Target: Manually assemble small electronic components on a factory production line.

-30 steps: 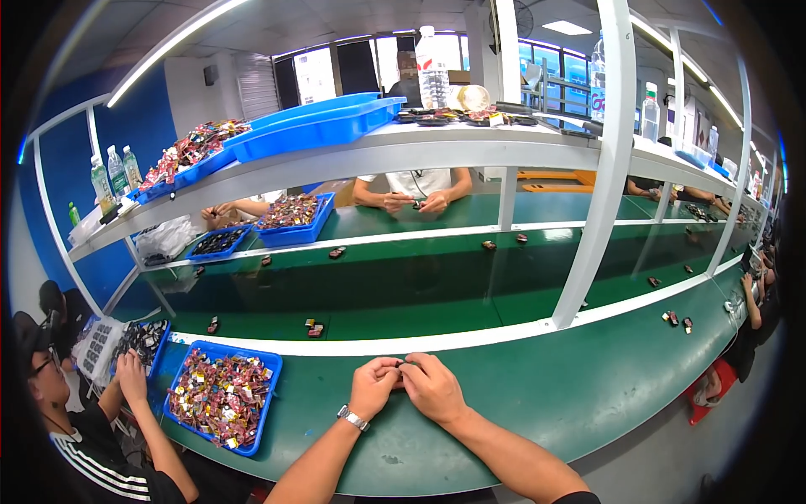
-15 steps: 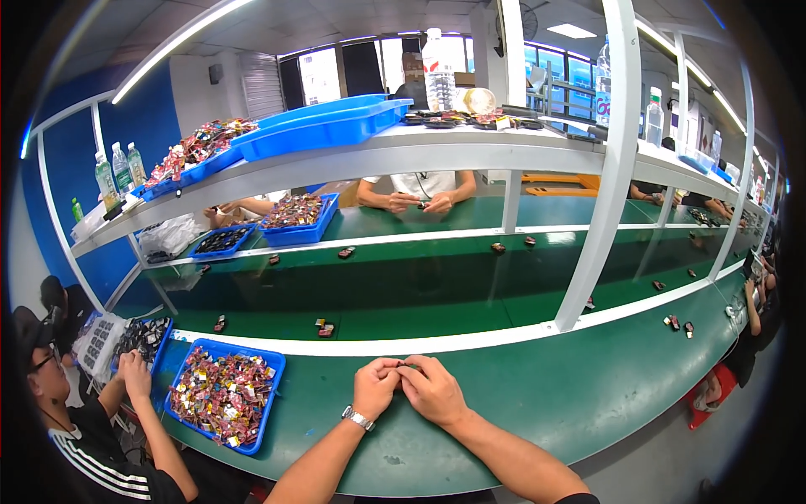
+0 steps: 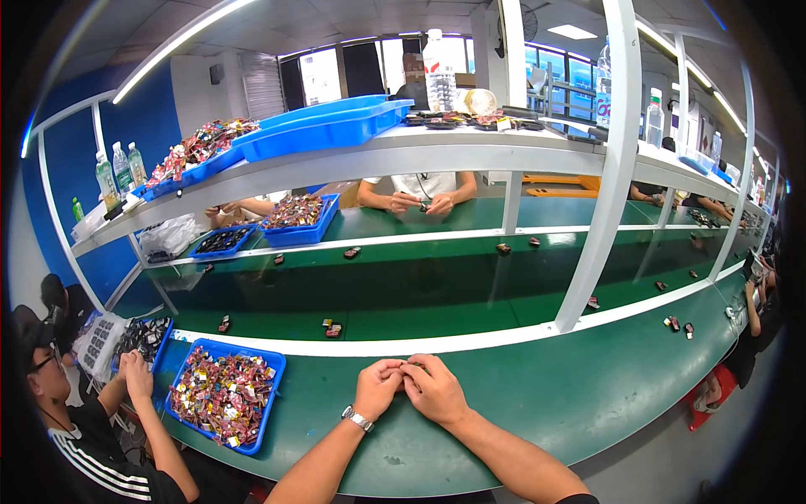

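My two hands are together above the green counter, the fingertips of my left hand meeting those of my right hand. Between them I pinch a small dark piece — my fingers cover nearly all of it, so I cannot tell what it is. A metal watch sits on my left wrist, and both my forearms come in from the lower edge.

To the left of my left hand, well apart from it, a blue tray stands on the counter, heaped with small red, white and yellow parts. Past that, a co-worker in a dark striped top has both hands close together, just beside another tray with black parts. Far to my right, a few small parts lie on the counter.

In front of me runs a white rail, and beyond it a lower green strip with small parts scattered along it. Across from me, a person in a white top holds both hands near each other over the far side. Above that, a white shelf carries blue trays, a pile of red parts and a clear bottle.
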Action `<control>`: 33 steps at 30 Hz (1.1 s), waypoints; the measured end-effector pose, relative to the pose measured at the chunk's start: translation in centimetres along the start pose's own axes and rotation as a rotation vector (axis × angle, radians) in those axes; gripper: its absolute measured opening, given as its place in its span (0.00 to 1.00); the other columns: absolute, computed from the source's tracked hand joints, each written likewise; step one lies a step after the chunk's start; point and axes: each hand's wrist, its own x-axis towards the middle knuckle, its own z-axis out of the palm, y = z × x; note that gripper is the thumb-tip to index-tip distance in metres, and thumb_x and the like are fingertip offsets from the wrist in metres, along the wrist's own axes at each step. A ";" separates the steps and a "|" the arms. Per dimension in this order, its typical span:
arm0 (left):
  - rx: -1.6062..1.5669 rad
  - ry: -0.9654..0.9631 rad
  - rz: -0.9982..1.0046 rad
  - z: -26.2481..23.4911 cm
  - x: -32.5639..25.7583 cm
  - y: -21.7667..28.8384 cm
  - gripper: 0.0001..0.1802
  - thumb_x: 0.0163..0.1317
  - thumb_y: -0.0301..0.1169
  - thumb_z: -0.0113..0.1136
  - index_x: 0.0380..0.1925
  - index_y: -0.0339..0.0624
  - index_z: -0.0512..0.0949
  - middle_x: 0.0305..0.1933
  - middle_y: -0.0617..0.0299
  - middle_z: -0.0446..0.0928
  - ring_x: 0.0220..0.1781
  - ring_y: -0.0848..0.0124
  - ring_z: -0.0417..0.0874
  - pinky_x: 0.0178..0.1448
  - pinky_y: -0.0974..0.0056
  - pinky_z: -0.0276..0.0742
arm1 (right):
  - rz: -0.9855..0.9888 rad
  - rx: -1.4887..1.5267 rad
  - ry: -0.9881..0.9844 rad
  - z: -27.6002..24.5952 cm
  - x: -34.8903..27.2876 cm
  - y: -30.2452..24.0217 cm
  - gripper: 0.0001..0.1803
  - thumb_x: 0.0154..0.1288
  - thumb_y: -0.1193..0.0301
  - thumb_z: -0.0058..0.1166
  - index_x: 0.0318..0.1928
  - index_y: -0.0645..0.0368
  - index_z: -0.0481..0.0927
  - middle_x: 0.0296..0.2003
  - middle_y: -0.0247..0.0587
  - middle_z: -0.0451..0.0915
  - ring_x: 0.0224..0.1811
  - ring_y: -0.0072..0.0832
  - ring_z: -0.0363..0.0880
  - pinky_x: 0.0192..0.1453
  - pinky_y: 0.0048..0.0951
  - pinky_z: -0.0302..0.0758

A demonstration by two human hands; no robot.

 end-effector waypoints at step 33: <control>-0.044 -0.012 -0.058 0.2 -0.1 0.2 0.11 0.66 0.22 0.54 0.47 0.29 0.76 0.41 0.56 0.83 0.42 0.72 0.85 0.46 0.67 0.84 | 0.046 -0.042 -0.065 -0.3 -0.3 -0.1 0.15 0.52 0.76 0.64 0.43 0.59 0.81 0.44 0.42 0.79 0.43 0.38 0.80 0.44 0.33 0.81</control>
